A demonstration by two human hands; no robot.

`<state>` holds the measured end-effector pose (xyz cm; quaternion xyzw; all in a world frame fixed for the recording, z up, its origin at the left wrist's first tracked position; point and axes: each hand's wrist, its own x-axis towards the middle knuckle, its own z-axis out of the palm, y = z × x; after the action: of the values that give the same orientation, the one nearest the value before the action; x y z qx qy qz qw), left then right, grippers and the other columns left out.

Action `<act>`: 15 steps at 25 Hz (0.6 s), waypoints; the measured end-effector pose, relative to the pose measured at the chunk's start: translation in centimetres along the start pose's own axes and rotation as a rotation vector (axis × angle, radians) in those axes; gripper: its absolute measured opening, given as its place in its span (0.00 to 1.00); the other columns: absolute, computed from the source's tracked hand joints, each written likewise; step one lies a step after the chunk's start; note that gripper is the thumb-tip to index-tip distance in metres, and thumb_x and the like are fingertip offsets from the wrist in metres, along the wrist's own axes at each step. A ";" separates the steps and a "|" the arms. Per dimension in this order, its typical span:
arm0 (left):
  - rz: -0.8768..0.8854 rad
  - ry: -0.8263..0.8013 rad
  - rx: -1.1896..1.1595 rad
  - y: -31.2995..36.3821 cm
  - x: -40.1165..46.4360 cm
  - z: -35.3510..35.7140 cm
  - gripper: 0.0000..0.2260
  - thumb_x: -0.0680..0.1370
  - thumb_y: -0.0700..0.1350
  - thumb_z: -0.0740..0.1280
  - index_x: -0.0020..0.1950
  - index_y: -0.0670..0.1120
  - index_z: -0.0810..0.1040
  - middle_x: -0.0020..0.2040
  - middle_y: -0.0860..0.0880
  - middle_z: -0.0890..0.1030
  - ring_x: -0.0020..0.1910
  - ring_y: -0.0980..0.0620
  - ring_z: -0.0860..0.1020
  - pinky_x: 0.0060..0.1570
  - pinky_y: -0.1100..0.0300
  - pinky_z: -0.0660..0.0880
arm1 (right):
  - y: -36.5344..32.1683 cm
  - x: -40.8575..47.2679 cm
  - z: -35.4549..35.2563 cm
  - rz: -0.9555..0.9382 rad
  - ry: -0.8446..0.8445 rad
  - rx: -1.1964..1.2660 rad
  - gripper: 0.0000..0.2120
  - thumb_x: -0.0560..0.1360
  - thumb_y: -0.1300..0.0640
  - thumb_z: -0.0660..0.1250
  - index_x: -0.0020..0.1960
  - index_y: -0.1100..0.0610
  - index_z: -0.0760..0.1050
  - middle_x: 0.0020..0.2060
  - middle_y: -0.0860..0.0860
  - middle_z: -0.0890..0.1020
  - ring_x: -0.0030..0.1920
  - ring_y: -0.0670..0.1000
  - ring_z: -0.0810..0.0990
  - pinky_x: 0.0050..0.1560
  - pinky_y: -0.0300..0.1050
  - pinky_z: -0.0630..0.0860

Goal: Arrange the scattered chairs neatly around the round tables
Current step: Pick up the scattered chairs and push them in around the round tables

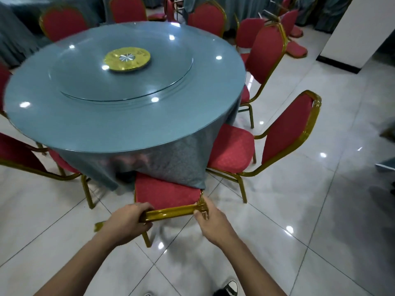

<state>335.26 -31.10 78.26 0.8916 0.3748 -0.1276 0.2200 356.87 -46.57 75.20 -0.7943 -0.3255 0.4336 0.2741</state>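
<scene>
Gripping the gold top rail of the near chair (166, 194) with both hands: left hand (126, 220) curling its fingers over the rail's left end, right hand (210, 218) pinching the rail's right corner between thumb and fingers. Standing directly behind that chair, with its red seat cushion tucked partly under the hanging blue-grey cloth of the round counter (119, 124) and its back nearest the body. Seeing one gold rear leg reaching down to the white tiled floor (299, 210) between the two forearms. Carrying on the counter a glass turntable (89, 67), with a gold disc (127, 59) at its centre. Sitting just right of the held chair, a second red chair (284, 133) angled with its seat toward the cloth and its back leaning outward. Standing farther round on the right, a third chair (265, 56) close against the counter's edge. Lining the far rim, more red chairs (64, 24), backs outward. Showing on the left, another red chair (19, 157) only partly in view, seat toward the cloth. Lying tipped over on the floor at upper right, well apart from the counter, further red chairs (296, 49) beside a white pillar (359, 28). Peeking in at the bottom edge, a black-and-white shoe (229, 288).
</scene>
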 end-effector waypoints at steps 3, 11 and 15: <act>0.081 0.046 -0.082 10.7 3.0 -0.2 0.13 0.76 0.58 0.69 0.59 0.62 0.74 0.53 0.62 0.77 0.50 0.62 0.76 0.53 0.62 0.77 | 3.4 -0.1 -7.3 -0.065 -0.010 -0.025 0.27 0.81 0.44 0.61 0.76 0.35 0.55 0.68 0.48 0.74 0.67 0.51 0.75 0.65 0.54 0.75; 0.130 0.238 -0.200 29.8 13.6 1.4 0.08 0.80 0.52 0.63 0.58 0.56 0.78 0.53 0.59 0.81 0.51 0.59 0.79 0.50 0.62 0.74 | 9.7 4.9 -28.7 -0.214 0.260 -0.105 0.21 0.82 0.50 0.62 0.74 0.43 0.67 0.67 0.45 0.76 0.64 0.46 0.75 0.63 0.45 0.73; 0.155 0.275 -0.297 37.3 23.1 1.3 0.07 0.80 0.50 0.63 0.56 0.54 0.79 0.52 0.58 0.81 0.51 0.59 0.78 0.52 0.57 0.76 | 10.7 11.2 -39.5 -0.248 0.328 -0.203 0.19 0.82 0.51 0.63 0.72 0.45 0.69 0.61 0.44 0.77 0.60 0.46 0.77 0.61 0.44 0.75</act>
<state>378.04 -40.83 79.14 0.8845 0.3463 0.0693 0.3048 398.78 -50.98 80.50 -0.8316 -0.4137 0.2269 0.2931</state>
